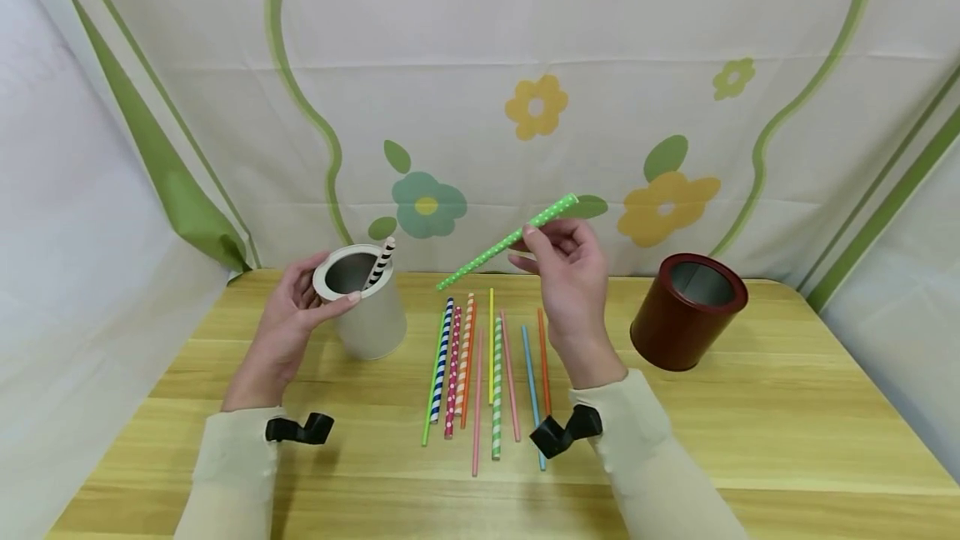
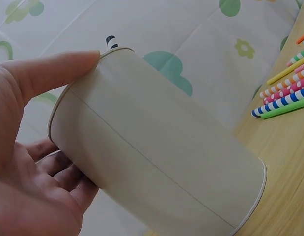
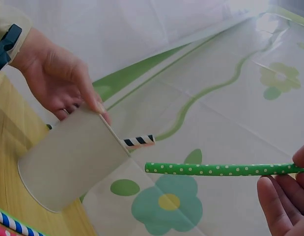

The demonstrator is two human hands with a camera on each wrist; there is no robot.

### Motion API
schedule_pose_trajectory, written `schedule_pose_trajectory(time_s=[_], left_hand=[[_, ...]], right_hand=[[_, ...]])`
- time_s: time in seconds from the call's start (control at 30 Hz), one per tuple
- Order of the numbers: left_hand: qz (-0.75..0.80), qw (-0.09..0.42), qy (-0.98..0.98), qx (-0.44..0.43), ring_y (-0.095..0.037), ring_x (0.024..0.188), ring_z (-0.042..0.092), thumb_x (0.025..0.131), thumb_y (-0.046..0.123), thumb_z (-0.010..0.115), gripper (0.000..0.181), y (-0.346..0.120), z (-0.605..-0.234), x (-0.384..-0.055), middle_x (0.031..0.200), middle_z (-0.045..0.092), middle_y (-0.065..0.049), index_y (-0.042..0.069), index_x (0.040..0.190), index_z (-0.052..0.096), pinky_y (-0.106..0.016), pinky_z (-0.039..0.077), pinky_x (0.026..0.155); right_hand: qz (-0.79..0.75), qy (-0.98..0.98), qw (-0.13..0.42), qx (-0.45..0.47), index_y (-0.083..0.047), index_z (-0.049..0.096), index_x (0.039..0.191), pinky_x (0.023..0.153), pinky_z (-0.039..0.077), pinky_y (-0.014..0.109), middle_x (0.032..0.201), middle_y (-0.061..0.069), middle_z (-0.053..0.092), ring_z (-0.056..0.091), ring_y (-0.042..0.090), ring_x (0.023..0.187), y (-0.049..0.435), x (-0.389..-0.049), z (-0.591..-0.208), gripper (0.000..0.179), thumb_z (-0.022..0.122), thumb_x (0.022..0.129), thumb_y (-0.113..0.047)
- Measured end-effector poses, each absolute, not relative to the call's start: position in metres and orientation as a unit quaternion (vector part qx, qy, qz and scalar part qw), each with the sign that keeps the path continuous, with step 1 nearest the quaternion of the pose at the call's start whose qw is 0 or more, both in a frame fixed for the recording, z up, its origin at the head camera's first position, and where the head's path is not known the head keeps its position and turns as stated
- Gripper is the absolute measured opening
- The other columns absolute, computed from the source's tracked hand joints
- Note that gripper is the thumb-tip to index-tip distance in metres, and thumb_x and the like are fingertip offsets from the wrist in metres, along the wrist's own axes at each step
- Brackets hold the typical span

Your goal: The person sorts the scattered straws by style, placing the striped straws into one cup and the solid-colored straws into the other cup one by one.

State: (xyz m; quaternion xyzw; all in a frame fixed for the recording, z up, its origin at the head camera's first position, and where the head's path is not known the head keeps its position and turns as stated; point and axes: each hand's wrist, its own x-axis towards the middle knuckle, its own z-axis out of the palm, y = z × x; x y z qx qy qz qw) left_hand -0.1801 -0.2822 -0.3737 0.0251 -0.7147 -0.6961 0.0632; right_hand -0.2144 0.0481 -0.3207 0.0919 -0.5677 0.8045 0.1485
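My left hand (image 1: 296, 315) grips the white can (image 1: 372, 319) by its rim, thumb along the near side and fingers around the back. A black-and-white striped paper straw (image 1: 380, 263) leans out of the can's mouth. In the air above the table, my right hand (image 1: 573, 290) pinches a green paper straw with white dots (image 1: 506, 242) between thumb and fingers. The dotted straw slants, its lower end pointing left toward the can; in the right wrist view that end (image 3: 156, 168) is just apart from the rim.
Several straws lie side by side mid-table, among them a blue-striped one (image 1: 442, 361), a pink dotted one (image 1: 453, 373) and a yellow one (image 1: 491, 348). A dark red can (image 1: 678, 323) stands at the right. A flowered curtain (image 1: 480, 107) hangs behind the wooden table (image 1: 787, 423).
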Motion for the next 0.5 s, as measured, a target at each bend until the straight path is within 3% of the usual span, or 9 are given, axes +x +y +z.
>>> schedule_pose_trajectory(time_s=[0.13, 0.37, 0.5], left_hand=[[-0.693, 0.066, -0.718, 0.018, -0.011, 0.145, 0.044, 0.095, 0.002, 0.08, 0.085, -0.282, -0.374, -0.18, 0.162, 0.046, 0.0, 0.011, 0.166, 0.033, -0.01, 0.044, 0.106], [-0.686, 0.054, -0.725, 0.029, -0.017, 0.155, 0.037, 0.095, 0.006, 0.081, 0.087, -0.283, -0.373, -0.177, 0.174, 0.033, -0.009, 0.018, 0.169, 0.035, -0.01, 0.043, 0.109], [-0.688, 0.055, -0.723, 0.03, -0.014, 0.149, 0.042, 0.096, 0.005, 0.08, 0.084, -0.283, -0.373, -0.176, 0.172, 0.035, -0.009, 0.018, 0.167, 0.038, -0.01, 0.044, 0.106]], right_hand=[[0.803, -0.569, 0.141, 0.11, -0.008, 0.063, 0.11, 0.084, 0.067, 0.036, 0.1, 0.006, 0.069, 0.077, 0.028, 0.096, 0.035, -0.215, -0.314, 0.012, 0.07, 0.102, -0.003], [0.795, -0.579, 0.129, 0.13, -0.005, 0.064, 0.113, 0.089, 0.066, 0.034, 0.101, 0.005, 0.069, 0.076, 0.017, 0.092, 0.01, -0.217, -0.3, 0.013, 0.071, 0.102, -0.004], [0.798, -0.574, 0.122, 0.137, -0.004, 0.064, 0.111, 0.09, 0.066, 0.033, 0.1, 0.006, 0.069, 0.075, 0.015, 0.09, -0.003, -0.219, -0.296, 0.012, 0.071, 0.101, -0.003]])
